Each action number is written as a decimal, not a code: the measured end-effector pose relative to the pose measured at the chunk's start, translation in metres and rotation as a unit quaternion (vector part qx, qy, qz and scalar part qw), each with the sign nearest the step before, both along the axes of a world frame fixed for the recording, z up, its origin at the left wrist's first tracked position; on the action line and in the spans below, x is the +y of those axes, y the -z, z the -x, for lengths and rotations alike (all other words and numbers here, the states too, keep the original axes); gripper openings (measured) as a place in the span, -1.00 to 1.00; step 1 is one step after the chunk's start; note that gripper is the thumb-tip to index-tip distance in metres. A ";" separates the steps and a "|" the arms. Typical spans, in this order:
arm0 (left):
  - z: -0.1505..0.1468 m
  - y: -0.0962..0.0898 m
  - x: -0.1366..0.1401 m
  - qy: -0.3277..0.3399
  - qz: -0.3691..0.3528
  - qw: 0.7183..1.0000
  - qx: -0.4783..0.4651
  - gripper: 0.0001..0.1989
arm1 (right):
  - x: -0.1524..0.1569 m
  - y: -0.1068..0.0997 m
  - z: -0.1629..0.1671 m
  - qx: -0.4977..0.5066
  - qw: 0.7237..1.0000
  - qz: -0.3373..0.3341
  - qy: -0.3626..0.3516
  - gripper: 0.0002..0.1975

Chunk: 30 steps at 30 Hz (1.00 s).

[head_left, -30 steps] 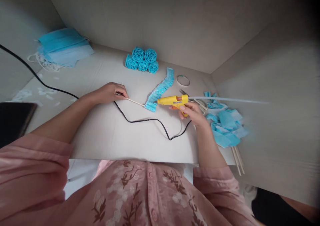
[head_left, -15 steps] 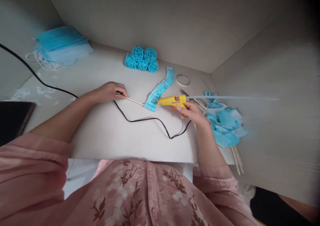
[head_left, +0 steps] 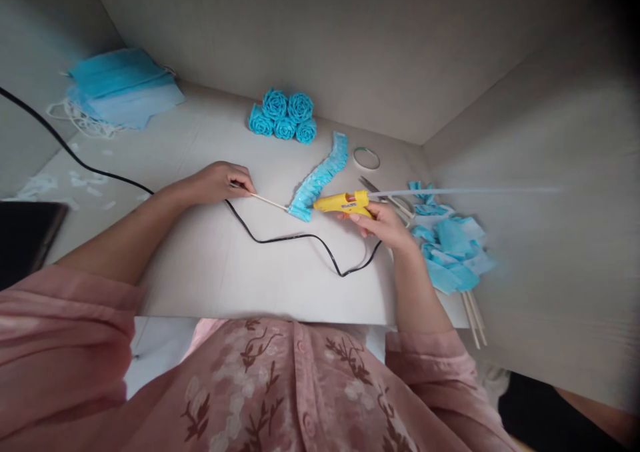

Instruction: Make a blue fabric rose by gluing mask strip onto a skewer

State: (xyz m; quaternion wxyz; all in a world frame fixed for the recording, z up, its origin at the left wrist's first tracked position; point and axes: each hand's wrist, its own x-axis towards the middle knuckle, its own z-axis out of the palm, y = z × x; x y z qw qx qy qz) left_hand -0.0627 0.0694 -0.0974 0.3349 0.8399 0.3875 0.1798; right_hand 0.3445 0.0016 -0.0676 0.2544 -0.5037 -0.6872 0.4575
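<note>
My left hand (head_left: 231, 180) pinches one end of a thin wooden stick (head_left: 270, 202). The stick's other end meets the near end of a gathered blue fabric strip (head_left: 316, 180), which lies slantwise on the table. Closed round the handle of a yellow glue gun (head_left: 345, 203) is my right hand (head_left: 383, 225). The gun's nozzle points left, close by the strip's near end; whether it touches cannot be made out. A long clear glue stick (head_left: 450, 191) juts out from the gun's back.
Several rolled blue rosettes (head_left: 283, 115) are stacked at the back. Blue face masks (head_left: 120, 85) lie far left, white scraps (head_left: 90, 184) nearer. Right are a tape ring (head_left: 367, 159), scissors (head_left: 397, 205), blue pieces (head_left: 453, 245) and wooden sticks (head_left: 474, 319). A black cord (head_left: 280, 240) crosses the table.
The glue gun has shifted very slightly left at the strip's near end. My left hand and the stick keep their place; the view has moved a little.
</note>
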 end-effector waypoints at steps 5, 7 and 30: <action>-0.001 0.001 -0.001 -0.005 0.000 1.000 -0.009 -0.68 | -0.002 0.001 0.008 0.027 1.000 0.006 0.008 -0.46; -0.001 0.001 -0.001 -0.007 0.001 1.000 -0.010 -0.67 | -0.002 0.000 0.012 -0.003 1.000 0.004 -0.009 -0.48; -0.003 -0.002 -0.002 -0.005 -0.008 1.000 -0.024 -0.61 | -0.002 -0.002 0.012 -0.039 0.999 -0.003 -0.024 -0.53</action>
